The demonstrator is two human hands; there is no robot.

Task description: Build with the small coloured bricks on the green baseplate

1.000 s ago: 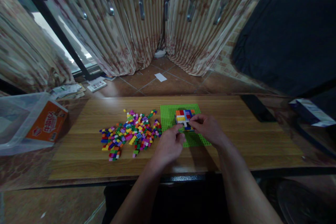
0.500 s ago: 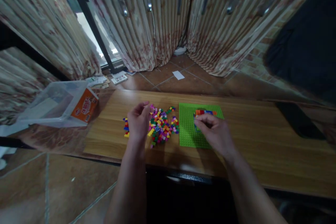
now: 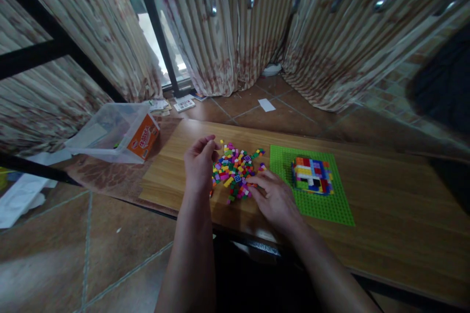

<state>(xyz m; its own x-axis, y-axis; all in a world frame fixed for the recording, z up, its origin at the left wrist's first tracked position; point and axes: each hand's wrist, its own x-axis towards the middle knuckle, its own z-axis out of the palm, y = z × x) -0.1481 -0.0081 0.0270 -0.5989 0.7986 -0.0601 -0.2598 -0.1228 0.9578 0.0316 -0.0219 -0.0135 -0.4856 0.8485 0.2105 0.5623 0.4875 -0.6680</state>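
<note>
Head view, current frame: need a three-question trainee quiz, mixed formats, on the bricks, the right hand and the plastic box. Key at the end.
1. True or false: the brick build sits on the green baseplate.
2. Multiple choice: which of these are the fingertips of the right hand nearest to?
a) the striped curtains
b) the loose brick pile
c) the white sheet on the floor
3. Fill in the blank: the label on the see-through plastic box has a mostly ____ background.

Key: 1. true; 2. b; 3. orange.
</note>
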